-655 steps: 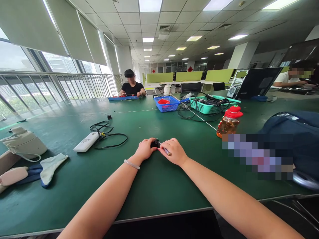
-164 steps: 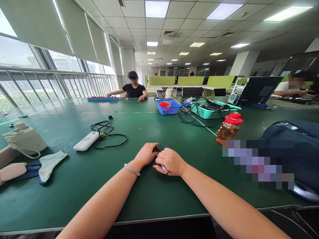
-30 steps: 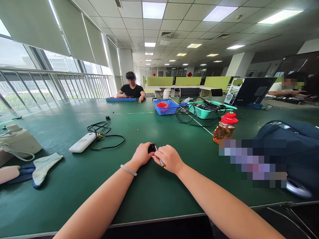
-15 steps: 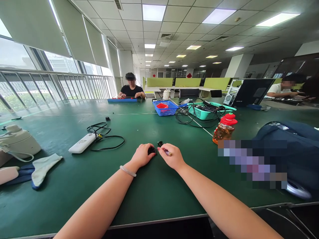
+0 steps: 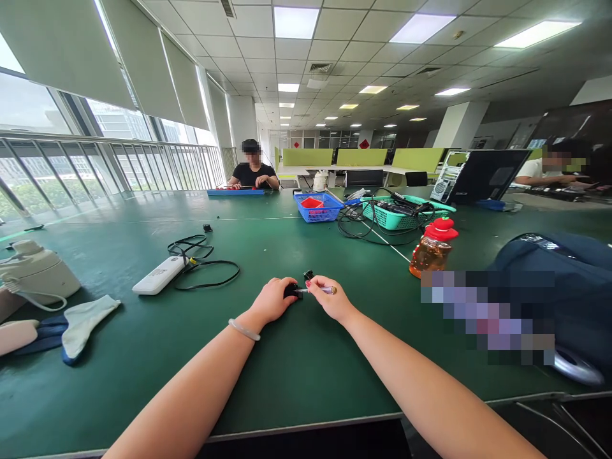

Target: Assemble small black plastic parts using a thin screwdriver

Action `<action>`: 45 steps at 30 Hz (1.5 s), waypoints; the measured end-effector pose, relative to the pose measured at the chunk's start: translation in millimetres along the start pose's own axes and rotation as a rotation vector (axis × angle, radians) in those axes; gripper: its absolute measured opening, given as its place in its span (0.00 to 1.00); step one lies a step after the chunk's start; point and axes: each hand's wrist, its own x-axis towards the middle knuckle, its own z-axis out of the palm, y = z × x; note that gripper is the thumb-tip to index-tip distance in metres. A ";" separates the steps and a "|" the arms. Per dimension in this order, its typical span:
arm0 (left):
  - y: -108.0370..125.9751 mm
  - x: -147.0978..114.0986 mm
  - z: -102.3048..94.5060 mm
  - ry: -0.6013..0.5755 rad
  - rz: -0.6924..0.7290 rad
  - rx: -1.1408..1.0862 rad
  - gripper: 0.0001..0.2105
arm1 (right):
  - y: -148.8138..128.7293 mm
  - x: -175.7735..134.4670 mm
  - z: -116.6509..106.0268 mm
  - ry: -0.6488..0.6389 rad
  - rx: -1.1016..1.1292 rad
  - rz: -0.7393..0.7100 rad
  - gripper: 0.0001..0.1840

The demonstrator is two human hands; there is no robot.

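Near the middle of the green table (image 5: 287, 376), my left hand (image 5: 273, 298) is closed around a small black part (image 5: 291, 290), pressing it against the tabletop. My right hand (image 5: 331, 298) pinches a slim screwdriver (image 5: 327, 290) with a pale handle and a brownish end. Its thin shaft points left, and the tip meets the black part's right side. Whether it sits in a screw is too small to tell. Just beyond my right fingertips lies another small black piece (image 5: 308, 275).
A white power bank (image 5: 160, 275) with a looped black cable lies left. Farther off are a blue basket (image 5: 318, 213) and a teal basket (image 5: 389, 220) of cables. On the right stand a red-capped bottle (image 5: 434, 248) and a dark bag (image 5: 564, 280). A person (image 5: 253, 169) sits opposite.
My right hand has turned its grip, so the screwdriver's handle and shaft show more and lie nearly level. My left hand stays on the black part.
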 end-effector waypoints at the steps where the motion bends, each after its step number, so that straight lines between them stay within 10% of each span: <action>1: 0.1 -0.1 -0.1 -0.001 0.002 0.000 0.17 | -2.4 -1.3 0.6 0.002 -0.021 -0.020 0.25; 20: 2.5 0.6 -1.2 -0.002 -0.005 -0.006 0.16 | 0.1 2.7 -4.8 0.272 -0.016 0.032 0.28; 28: -1.2 1.9 -1.7 -0.011 -0.006 -0.013 0.18 | 1.0 0.5 -2.4 0.139 -0.110 0.050 0.25; 37: -3.1 2.9 0.7 0.006 -0.003 -0.005 0.17 | -15.4 -14.0 11.7 0.025 -0.564 -0.322 0.16; 45: -2.8 3.0 -0.5 -0.007 0.005 0.005 0.18 | -12.9 -6.8 5.7 0.072 -0.275 -0.070 0.22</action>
